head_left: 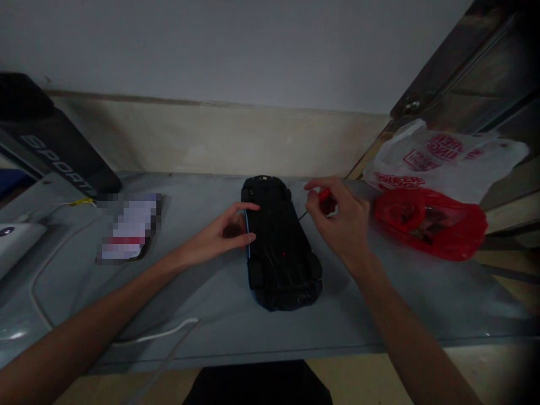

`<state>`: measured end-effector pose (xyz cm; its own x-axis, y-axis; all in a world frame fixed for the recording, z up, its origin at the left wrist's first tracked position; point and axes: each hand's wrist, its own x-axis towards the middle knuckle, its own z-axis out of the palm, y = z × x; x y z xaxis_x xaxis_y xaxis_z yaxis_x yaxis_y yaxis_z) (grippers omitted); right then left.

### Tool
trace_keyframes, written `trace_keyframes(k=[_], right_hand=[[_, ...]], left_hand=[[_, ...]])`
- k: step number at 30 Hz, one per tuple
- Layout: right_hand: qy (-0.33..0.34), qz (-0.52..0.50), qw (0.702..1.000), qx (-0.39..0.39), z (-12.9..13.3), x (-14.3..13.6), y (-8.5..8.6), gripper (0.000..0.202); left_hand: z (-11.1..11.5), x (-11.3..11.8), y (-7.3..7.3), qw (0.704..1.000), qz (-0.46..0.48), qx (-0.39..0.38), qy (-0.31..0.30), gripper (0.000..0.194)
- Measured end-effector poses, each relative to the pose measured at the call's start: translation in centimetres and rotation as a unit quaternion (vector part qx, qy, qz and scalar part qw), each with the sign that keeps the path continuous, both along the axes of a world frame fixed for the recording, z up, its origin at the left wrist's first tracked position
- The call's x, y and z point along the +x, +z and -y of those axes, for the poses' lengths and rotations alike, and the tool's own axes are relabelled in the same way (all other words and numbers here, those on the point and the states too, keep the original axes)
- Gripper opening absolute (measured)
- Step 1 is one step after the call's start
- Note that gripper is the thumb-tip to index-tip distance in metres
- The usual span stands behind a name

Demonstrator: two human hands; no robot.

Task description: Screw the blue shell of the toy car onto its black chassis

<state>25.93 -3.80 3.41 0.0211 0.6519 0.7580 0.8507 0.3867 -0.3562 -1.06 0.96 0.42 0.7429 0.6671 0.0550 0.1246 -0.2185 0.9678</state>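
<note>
A toy car (pixel 278 236) lies upside down on the grey table, its black underside and wheels facing up and a strip of blue body showing along its left edge. My left hand (pixel 231 229) holds the car's left side, with thumb and forefinger on the underside and the other fingers curled by the edge. To the right of the car, my right hand (pixel 337 211) is closed round the red handle of a screwdriver (pixel 326 201). Its thin metal shaft points down and left toward the car's right side; whether the tip touches the car I cannot tell.
A phone (pixel 130 228) with a blurred screen lies left, near a dark "SPORT" bottle (pixel 63 149). A white cable (pixel 156 337) runs along the front left. On the right sit a red plastic bag (pixel 455 230) and a white plastic bag (pixel 447 157). A wall (pixel 236 138) stands behind.
</note>
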Motion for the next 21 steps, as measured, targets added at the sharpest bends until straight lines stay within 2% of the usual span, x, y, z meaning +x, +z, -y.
trace_keyframes(k=[6,12,18,21], right_hand=[[0.015,0.015,1.000,0.009,0.17,0.06,0.20,0.017],[-0.010,0.001,1.000,-0.002,0.18,-0.16,0.23,0.012],[0.046,0.012,0.999,0.010,0.37,-0.18,0.46,0.029],[0.027,0.000,1.000,0.010,0.20,-0.14,0.31,0.030]], left_hand=[[-0.05,-0.09,-0.31,1.000,0.003,-0.005,-0.006,0.057],[-0.01,-0.06,-0.20,1.000,0.005,-0.006,-0.005,0.057],[0.01,-0.01,-0.18,1.000,0.002,-0.005,-0.005,0.057],[-0.02,-0.04,-0.23,1.000,0.002,0.001,-0.003,0.057]])
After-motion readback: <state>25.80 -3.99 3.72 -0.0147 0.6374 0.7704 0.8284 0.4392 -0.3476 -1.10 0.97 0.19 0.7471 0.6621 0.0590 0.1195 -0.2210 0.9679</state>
